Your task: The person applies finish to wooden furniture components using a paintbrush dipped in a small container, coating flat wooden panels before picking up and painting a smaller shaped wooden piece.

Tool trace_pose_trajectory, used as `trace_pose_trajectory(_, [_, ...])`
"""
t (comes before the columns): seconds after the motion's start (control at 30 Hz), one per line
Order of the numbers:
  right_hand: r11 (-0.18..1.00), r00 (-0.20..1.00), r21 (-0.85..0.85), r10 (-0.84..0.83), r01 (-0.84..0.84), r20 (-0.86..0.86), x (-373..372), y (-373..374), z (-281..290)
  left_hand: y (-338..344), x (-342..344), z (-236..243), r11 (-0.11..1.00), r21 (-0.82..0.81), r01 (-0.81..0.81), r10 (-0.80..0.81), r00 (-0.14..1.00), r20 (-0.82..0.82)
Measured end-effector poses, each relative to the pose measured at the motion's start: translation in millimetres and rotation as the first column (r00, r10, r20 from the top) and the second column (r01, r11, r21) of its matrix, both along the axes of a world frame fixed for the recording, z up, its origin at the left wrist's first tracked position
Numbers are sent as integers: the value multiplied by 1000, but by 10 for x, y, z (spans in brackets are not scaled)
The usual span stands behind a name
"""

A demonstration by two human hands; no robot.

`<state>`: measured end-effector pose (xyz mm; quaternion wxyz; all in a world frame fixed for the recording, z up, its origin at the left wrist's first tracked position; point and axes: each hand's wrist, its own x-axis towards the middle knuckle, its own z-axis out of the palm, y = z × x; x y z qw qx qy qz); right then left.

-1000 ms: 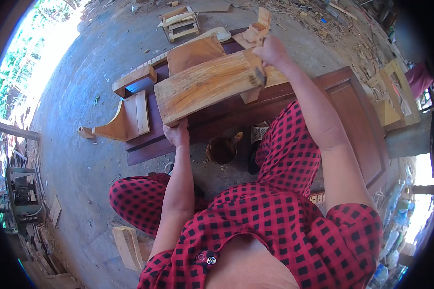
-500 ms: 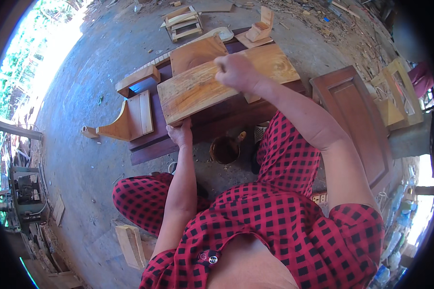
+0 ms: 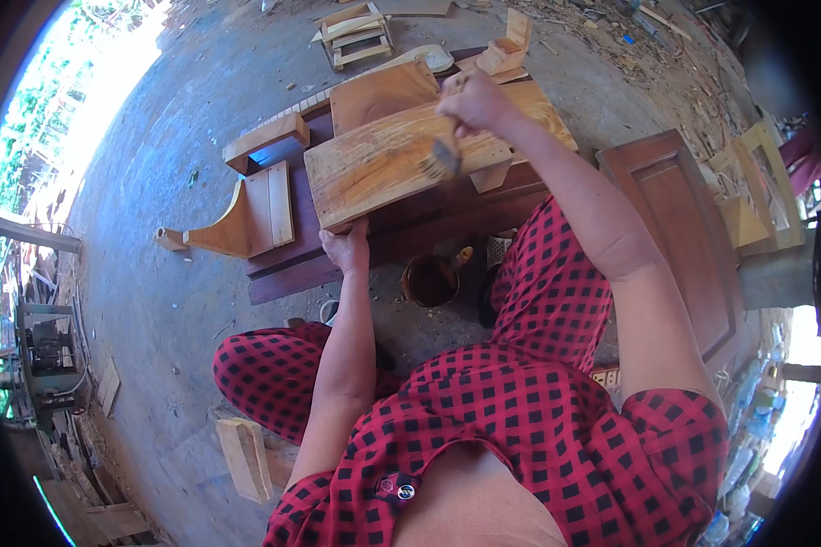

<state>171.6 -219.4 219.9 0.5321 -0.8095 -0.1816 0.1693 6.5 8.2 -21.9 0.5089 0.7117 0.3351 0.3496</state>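
Observation:
My right hand [image 3: 477, 104] grips a paintbrush [image 3: 443, 157] by its handle, bristles down over a long pale wooden board [image 3: 365, 166] with streaky grain. My left hand [image 3: 345, 244] is closed on the near left end of that board, fingers partly hidden under it. The board rests tilted across wooden pieces on a dark red-brown panel [image 3: 278, 283]. An upright board [image 3: 383, 91] stands behind it. Below, between my legs, sits a round pot [image 3: 429, 281] of dark contents, with a handle or brush at its rim.
A curved bracket [image 3: 214, 235] and short pieces [image 3: 265, 137] lie at the left, a small wooden piece [image 3: 502, 53] at the back right. A panelled door [image 3: 666, 219] and pale frames [image 3: 753, 182] are at the right, a small stool [image 3: 356, 41] behind, machinery [image 3: 46, 360] at the far left.
My right hand with the brush swept from the board's right end leftward, then moved slightly back right and away from me. My left hand stays on the board, which shifted slightly in view.

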Motion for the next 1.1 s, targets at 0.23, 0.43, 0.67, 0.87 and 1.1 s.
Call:
trace_pose_trajectory(0.23, [851,899,-364,-245,379,364,317,-598,186,-27,-11,71,999,-39,5,-6,1000,-29])
trace_pose_trajectory(0.43, [853,776,-333,-125,402,619,273,-389,177,-109,-51,194,999,39,-19,21,998,-63])
trace_pose_trajectory(0.67, [948,690,-300,149,104,709,-203,529,-49,-109,-54,233,994,106,-11,34,975,-219])
trace_pose_trajectory(0.87, [947,877,38,279,-318,391,-494,1192,-96,-171,-99,378,996,83,25,2,951,-310])
trace_pose_trajectory(1.1, [883,958,465,190,-70,-215,-370,1341,-181,-187,-121,443,997,50,55,-39,958,-283])
